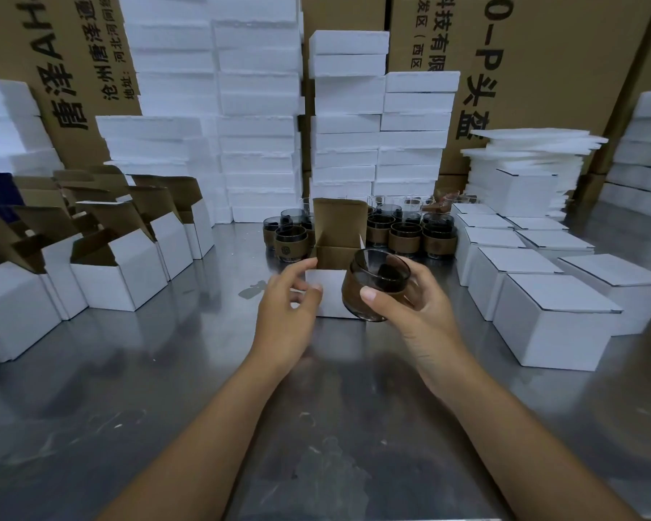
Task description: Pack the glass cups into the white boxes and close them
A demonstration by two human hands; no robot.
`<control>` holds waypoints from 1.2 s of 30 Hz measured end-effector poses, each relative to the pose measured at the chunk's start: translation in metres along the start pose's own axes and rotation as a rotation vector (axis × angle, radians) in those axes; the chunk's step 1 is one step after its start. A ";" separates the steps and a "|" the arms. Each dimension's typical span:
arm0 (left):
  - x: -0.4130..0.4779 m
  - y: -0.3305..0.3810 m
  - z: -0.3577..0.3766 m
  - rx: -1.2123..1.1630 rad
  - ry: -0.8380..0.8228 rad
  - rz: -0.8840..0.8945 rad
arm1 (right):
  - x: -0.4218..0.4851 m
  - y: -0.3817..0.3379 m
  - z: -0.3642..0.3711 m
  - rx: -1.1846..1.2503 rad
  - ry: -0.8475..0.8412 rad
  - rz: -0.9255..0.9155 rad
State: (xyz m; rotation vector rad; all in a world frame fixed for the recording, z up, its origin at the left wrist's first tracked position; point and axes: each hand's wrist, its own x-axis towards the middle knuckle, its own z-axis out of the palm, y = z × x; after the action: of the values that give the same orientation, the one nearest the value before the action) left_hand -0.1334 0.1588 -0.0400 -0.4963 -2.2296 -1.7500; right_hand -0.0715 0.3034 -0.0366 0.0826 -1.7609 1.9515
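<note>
Steel table [166,370] lay nearest, with both forearms reaching out over it. The left hand [286,314] pinched the left front edge of an open white box [327,295], thumb on the front face and curled fingers at the rim. The right hand [421,306] gripped a smoky glass cup [376,283] with a brown band, thumb across the near side and fingers wrapped behind. The cup was held off the table, just in front of the box's right front corner, not inside it. Its mouth pointed up, the axis close to upright with the rim tipped slightly to the right. The box's brown-lined lid [339,220] stood upright at the back.

Open boxes [121,272] with raised flaps sat to the left, and closed boxes [553,317] to the right. Behind the open box, more banded cups [410,231] stood mouth up in a cluster. Beyond them rose stacks of white foam [260,126], a pile of foam sheets [530,152], and big brown cartons [542,50] with printed characters.
</note>
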 end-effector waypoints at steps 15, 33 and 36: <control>-0.005 -0.001 0.001 0.579 0.063 0.389 | -0.005 -0.010 0.007 -0.124 0.037 -0.281; -0.014 0.011 0.003 0.483 -0.026 0.719 | 0.002 -0.013 0.000 -0.148 0.031 -0.291; -0.013 0.010 0.003 0.477 -0.029 0.698 | 0.003 -0.013 -0.001 -0.179 0.050 -0.304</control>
State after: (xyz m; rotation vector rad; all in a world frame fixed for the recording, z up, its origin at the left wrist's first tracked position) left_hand -0.1173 0.1625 -0.0369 -1.0199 -2.0276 -0.8406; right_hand -0.0689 0.3061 -0.0240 0.2238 -1.7663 1.5641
